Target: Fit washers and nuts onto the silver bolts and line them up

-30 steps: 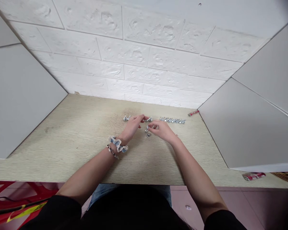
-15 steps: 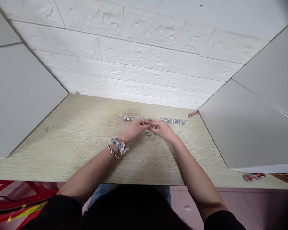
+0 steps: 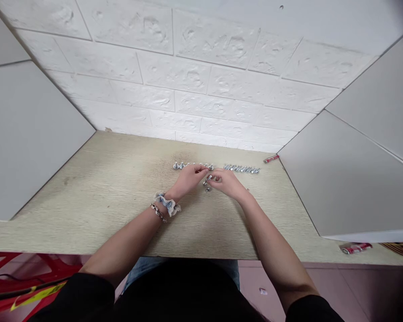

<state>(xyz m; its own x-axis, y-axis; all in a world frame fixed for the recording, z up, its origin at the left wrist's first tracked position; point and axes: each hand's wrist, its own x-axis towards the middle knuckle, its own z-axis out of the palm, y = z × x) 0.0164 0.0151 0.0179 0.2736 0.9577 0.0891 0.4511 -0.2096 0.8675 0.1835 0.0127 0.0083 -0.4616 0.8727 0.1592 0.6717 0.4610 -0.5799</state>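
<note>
Two rows of small shiny metal bolts lie on the wooden table. The left row of bolts (image 3: 182, 166) has washer-like discs at the bases and stands partly behind my left hand (image 3: 190, 177). The fingers of that hand are pinched; whatever is between them is too small to make out. My right hand (image 3: 227, 183) is closed just to the right, its fingertips on a small metal bolt (image 3: 209, 178). Close below the fingertips lies a loose metal piece (image 3: 207, 189). The right row of bolts (image 3: 242, 169) lies beyond my right hand.
A white brick-patterned wall (image 3: 191, 103) closes off the back. Grey panels stand at the left (image 3: 36, 138) and right (image 3: 352, 179). One red battery (image 3: 271, 159) lies at the back right, another red battery (image 3: 356, 248) near the front right edge beside a wicker item (image 3: 401, 250).
My hands have come slightly apart at the fingertips. More of the metal bolt by my right fingers now shows. The rows of bolts look unchanged.
</note>
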